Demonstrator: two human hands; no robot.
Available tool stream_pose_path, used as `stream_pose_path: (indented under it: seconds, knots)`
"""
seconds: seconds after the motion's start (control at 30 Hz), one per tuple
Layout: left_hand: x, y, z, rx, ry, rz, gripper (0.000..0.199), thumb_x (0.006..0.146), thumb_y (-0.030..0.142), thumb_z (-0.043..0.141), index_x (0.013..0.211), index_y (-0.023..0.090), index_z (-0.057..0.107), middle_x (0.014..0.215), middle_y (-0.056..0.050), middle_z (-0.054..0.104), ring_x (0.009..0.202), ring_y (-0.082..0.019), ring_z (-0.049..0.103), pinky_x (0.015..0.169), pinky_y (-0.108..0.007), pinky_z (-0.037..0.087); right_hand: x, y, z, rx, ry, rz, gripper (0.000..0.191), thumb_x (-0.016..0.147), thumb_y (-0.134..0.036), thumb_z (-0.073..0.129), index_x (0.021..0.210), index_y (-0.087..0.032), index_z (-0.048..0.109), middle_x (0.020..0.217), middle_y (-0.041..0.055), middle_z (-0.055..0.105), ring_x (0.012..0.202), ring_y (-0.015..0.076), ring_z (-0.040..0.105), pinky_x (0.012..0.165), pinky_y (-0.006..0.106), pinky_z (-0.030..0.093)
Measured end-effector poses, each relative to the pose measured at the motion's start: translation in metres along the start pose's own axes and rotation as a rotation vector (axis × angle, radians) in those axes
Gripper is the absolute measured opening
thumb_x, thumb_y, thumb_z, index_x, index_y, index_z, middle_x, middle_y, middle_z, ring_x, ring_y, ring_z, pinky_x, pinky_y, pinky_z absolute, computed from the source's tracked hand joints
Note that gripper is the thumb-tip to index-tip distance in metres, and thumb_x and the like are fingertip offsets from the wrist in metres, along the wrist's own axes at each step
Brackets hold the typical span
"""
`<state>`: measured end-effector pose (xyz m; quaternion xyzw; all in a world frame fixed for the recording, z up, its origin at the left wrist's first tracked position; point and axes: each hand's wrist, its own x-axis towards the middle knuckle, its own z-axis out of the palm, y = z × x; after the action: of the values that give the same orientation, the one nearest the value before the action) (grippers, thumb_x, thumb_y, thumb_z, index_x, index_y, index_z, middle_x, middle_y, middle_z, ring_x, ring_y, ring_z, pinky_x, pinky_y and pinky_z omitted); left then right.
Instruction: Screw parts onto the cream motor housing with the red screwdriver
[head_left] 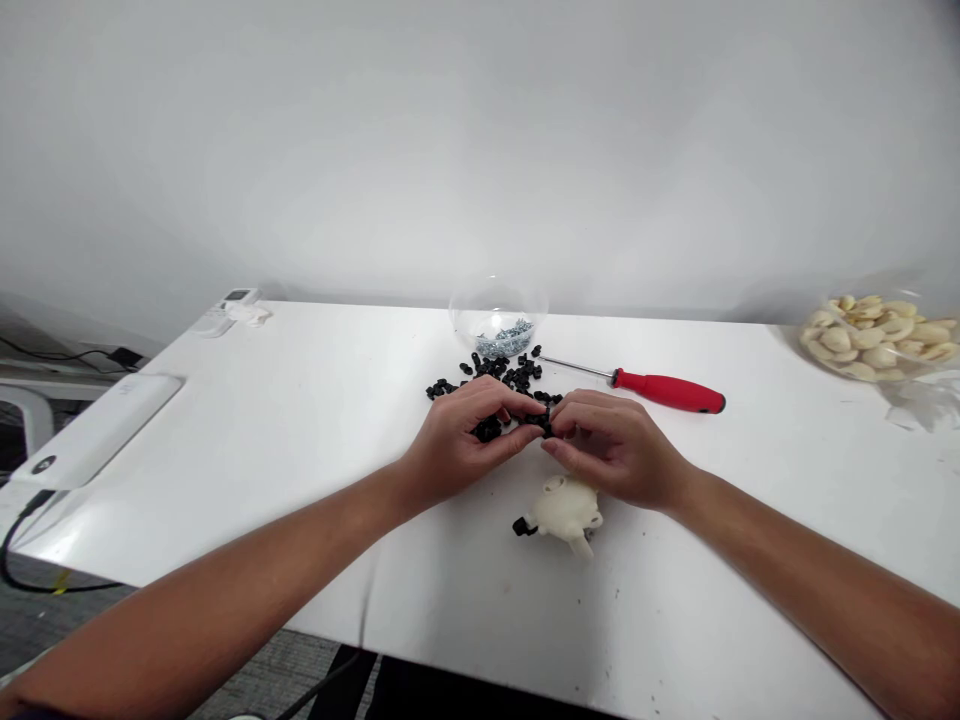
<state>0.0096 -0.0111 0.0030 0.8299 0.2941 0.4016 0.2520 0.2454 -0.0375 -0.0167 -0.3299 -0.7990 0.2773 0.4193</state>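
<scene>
White bench (255, 440) holding scattered black pieces (491, 368), red-handled screwdriver (667, 391), glass bowl of screws (498, 322), white molded part (562, 510), clear bowl of cream pieces (874, 335).

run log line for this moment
left hand: on black plastic pieces | right hand: fingertips at same pieces | nearby: white plastic part, red-handled screwdriver, glass bowl of screws

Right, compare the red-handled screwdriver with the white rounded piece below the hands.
The screwdriver is long and slim; the white piece is short and bulky. The screwdriver has a red handle and steel shaft; the white piece has a black bit at one side. The screwdriver lies farther from the person than the white piece. Both rest on the white table.
</scene>
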Motion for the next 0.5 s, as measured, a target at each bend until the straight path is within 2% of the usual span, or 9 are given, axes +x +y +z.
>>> stream_pose_path:
  seconds: [0.23,0.5]
  knots:
    - [0.0007,-0.002,0.0009,-0.03,-0.017,-0.011,0.015,0.095,0.027,0.081,0.109,0.023,0.081,0.094,-0.005,0.08,0.083,-0.017,0.072,0.076,-0.03,0.061,0.0001,0.0003,-0.0009,-0.045,0.012,-0.01,0.02,0.108,-0.027,0.06,0.089,-0.021,0.067,0.074,0.0016,0.064,0.066,0.0154,0.055,0.06,0.03,0.042]
    - [0.0008,0.0,-0.0003,-0.017,-0.017,0.021,0.023,0.09,0.025,0.086,0.111,0.023,0.079,0.095,-0.004,0.079,0.084,-0.017,0.073,0.077,-0.03,0.062,0.0004,0.0006,-0.0016,-0.016,0.025,-0.015,0.02,0.108,-0.026,0.059,0.091,-0.02,0.068,0.077,0.0023,0.065,0.069,0.0153,0.058,0.062,0.03,0.044]
